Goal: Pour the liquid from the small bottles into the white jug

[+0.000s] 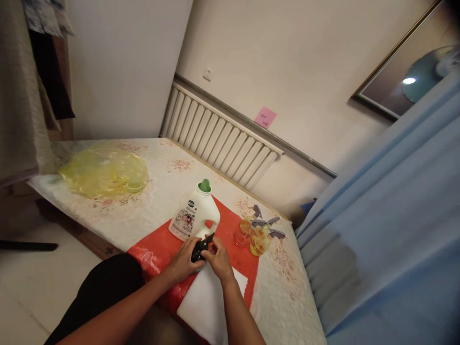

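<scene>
Both hands meet over the red plastic sheet (158, 249) near the near edge of the table (168, 179), which is covered by a pale floral cloth. The left hand (184, 261) is curled around a small black object (200, 249), apparently a spray trigger head, though it is too small to identify with certainty. The right hand (218, 258) closes its fingers on the same object from the other side, so the item is held between the two hands, just above the sheet and the white folded cloth (206, 302) that overhangs the near edge.

Just beyond the hands, touching or nearly touching the black object, a white detergent bottle (199, 213) with a green cap (204, 186) and a printed label stands on the red sheet, tilted toward the far edge.

To the right of the bottle, near the right edge of the table, sits a cluster of clear yellow and orange spray bottles with grey trigger heads (259, 232). Toward the far left corner lies a crumpled yellow plastic bag (104, 172). A white radiator (219, 139) runs along the wall behind the table, with a pink note (265, 117) stuck above it. A blue curtain (388, 225) hangs at the right.
</scene>
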A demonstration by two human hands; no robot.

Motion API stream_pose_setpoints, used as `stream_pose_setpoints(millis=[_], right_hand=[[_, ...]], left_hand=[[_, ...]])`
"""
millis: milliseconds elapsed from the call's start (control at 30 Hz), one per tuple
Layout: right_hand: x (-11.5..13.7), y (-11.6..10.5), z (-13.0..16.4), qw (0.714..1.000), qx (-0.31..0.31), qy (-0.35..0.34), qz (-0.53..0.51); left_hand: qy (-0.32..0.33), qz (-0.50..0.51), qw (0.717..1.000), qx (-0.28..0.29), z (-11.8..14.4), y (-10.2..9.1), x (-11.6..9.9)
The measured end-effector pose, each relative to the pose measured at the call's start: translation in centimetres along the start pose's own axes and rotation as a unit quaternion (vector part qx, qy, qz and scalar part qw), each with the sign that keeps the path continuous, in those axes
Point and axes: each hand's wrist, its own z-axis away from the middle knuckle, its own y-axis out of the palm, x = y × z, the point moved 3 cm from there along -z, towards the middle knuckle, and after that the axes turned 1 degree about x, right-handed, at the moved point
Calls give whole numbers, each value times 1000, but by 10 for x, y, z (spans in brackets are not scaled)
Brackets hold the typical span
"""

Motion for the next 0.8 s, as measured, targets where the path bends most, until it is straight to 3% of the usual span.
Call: stream_pose_setpoints(millis=[100, 300, 567, 800], right_hand=[[-1, 0, -2, 1000, 4, 2, -2], [-9, 14, -1, 996, -74, 40, 16], [-1, 3, 0, 1000, -14, 7, -13], [-8, 14, 0, 994, -97, 37, 15]], left_hand=[[2, 0, 1000, 2, -1, 0, 1], [6, -7, 1000, -2, -2, 2, 2], [11, -10, 1000, 5, -4, 3, 8], [24, -18, 1000, 6, -8, 5, 15]])
